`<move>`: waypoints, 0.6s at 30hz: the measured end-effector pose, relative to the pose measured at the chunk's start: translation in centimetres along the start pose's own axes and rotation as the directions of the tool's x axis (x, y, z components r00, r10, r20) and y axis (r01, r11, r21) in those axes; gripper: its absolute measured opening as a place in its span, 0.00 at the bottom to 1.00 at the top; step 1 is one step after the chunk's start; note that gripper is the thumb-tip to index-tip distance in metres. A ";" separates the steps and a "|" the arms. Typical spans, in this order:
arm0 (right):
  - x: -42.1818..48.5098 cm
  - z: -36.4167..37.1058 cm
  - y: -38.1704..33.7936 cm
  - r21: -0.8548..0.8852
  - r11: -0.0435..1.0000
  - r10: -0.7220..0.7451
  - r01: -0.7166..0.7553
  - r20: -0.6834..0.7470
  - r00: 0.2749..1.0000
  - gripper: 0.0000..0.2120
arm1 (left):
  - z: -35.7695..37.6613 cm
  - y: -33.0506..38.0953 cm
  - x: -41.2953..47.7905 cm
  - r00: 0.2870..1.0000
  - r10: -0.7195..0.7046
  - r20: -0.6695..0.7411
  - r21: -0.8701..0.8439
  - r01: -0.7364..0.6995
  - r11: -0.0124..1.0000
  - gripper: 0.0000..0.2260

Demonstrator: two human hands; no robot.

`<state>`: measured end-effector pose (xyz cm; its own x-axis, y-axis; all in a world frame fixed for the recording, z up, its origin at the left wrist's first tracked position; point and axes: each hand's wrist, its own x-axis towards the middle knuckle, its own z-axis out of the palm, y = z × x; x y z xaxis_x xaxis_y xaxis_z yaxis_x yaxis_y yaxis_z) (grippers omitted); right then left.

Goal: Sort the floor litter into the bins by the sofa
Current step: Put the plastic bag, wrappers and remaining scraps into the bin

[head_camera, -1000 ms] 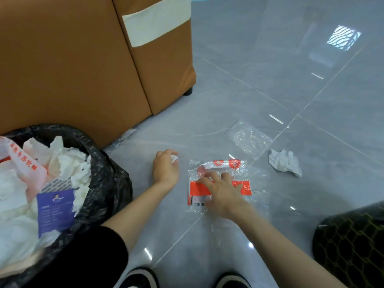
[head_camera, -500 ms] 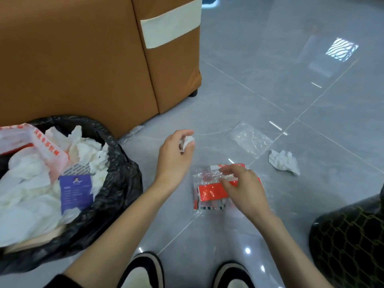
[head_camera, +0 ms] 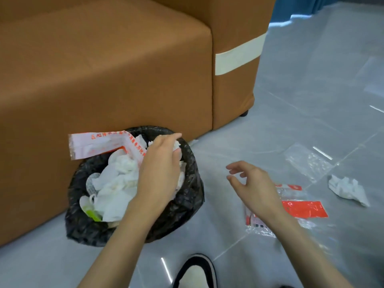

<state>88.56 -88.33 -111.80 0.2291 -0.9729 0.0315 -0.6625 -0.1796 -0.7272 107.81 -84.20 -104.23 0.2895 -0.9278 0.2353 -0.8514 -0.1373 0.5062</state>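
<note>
Two hands show at mid-frame: the left hand [head_camera: 160, 171] hangs over the bin [head_camera: 185, 206] at lower left, just beside the sofa [head_camera: 104, 69], pinching a small tissue wad [head_camera: 176, 144] between thumb and fingertips. The right hand [head_camera: 255, 183] hovers right of the bin, fingers loosely spread and curved, holding nothing, above a red wrapper [head_camera: 303, 208] flat on the floor. A clear bag [head_camera: 307, 161] and a crumpled tissue [head_camera: 347, 190] lie near each other at the right.
</note>
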 end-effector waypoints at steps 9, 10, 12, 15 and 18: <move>1.2 0.4 0.3 -0.031 0.999 0.043 -0.045 -0.055 0.998 0.10 | -0.2 0.1 0.8 0.998 -0.020 0.065 0.069 0.016 0.997 0.21; 1.1 -0.2 1.1 -0.032 0.998 0.058 -0.061 -0.083 0.995 0.11 | 0.4 1.0 1.0 0.997 0.007 0.081 0.052 -0.012 0.999 0.21; 0.9 -1.1 2.6 -0.018 0.995 0.098 -0.101 -0.140 0.985 0.11 | 1.3 2.3 1.4 0.991 0.073 0.112 0.044 -0.078 0.996 0.21; 0.6 -3.1 6.5 -0.030 0.975 0.206 -0.219 -0.237 0.950 0.14 | 3.4 5.0 2.0 0.971 0.173 0.166 0.035 -0.181 0.983 0.20; 0.4 -4.8 10.2 -0.052 0.934 0.322 -0.353 -0.304 0.896 0.16 | 5.7 7.5 2.2 0.944 0.250 0.216 0.014 -0.259 0.966 0.20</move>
<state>78.51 -91.27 -115.91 -0.2252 -0.9743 0.0027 -0.7365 0.1684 -0.6551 99.54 -89.28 -104.66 -0.0341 -0.9849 0.1697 -0.9034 0.1030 0.4163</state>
